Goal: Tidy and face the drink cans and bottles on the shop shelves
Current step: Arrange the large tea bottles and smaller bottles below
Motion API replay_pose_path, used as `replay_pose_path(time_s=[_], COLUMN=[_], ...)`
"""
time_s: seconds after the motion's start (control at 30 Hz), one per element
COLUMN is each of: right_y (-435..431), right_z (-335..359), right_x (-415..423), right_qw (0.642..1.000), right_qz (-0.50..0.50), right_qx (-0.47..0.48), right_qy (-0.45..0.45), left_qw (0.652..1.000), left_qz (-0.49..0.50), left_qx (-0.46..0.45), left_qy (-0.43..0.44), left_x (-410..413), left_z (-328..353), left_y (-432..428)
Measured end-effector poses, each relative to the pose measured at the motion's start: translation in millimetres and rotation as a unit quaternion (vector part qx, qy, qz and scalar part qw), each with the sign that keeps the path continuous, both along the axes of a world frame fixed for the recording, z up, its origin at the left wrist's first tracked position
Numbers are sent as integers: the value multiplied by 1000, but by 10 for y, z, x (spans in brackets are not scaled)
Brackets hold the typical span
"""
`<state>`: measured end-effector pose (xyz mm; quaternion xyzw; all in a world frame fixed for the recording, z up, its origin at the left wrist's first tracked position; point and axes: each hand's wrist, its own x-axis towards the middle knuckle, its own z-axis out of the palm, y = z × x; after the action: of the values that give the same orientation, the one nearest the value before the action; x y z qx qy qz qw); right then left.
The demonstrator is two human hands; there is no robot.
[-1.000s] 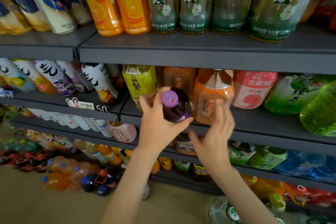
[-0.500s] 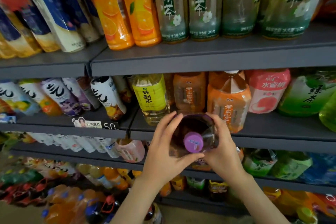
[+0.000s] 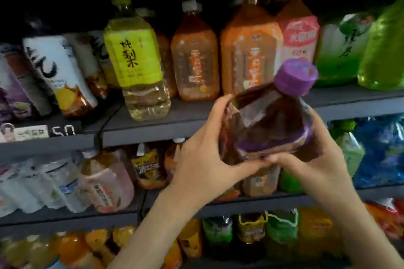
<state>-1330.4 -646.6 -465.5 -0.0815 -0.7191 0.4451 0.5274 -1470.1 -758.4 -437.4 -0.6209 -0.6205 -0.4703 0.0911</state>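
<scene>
Two hands: left hand [image 3: 203,159] and right hand [image 3: 317,166] both gripped one dark bottle [image 3: 269,120], thumbs touching below it. Bottle hung in front of grey shelf [image 3: 175,124] edge; long axis tilted, one purple cap [image 3: 295,76] pointed up and right. On shelf behind stood one yellow-label bottle [image 3: 133,57], two orange-label bottles [image 3: 194,61], one pink-label bottle [image 3: 299,35]

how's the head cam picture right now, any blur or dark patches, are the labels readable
Head view: motion blur throughout, worst at the left edge, where the white-label bottles smear; the top sinks into deep shadow; the wide-angle lens bows the shelf edge; the purple-capped bottle, held by the left hand and right hand, has an unreadable label; only the yellow-label bottle shows legible big characters.
</scene>
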Motion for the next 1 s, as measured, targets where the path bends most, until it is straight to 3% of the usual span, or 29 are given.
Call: replay_pose_path(time_s=[0.1,0.27,0.47,0.6,0.7,0.77,0.9,1.0], right_y=[98,200,218,222,316,381,417,410], right_z=[-598,-1506,-1778,-1755,-1788,-1828,-1823,-1773], right_x=[128,231,383,370,459,553,634,648], right_qw=[998,991,988,970,961,959,956,954], right_qz=[-52,-134,-67,-150,-206,-224,-227,-233], right_qx=[11,-11,-123,-183,-186,-175,-180,-180], right_qy=[-20,-20,-59,-45,-14,-19,-41,-54], left_qw=[992,987,985,987,974,969,992,985], left_qz=[57,97,122,56,-31,-25,98,171], left_qx=[36,30,3,-42,-145,-148,39,4], left_qy=[104,122,122,146,171,197,76,-9], left_x=[145,300,559,709,630,550,396,343], left_z=[-553,-1327,-1727,-1836,-1732,-1674,-1574,-1480], left_y=[105,350,551,668,729,725,949,1277])
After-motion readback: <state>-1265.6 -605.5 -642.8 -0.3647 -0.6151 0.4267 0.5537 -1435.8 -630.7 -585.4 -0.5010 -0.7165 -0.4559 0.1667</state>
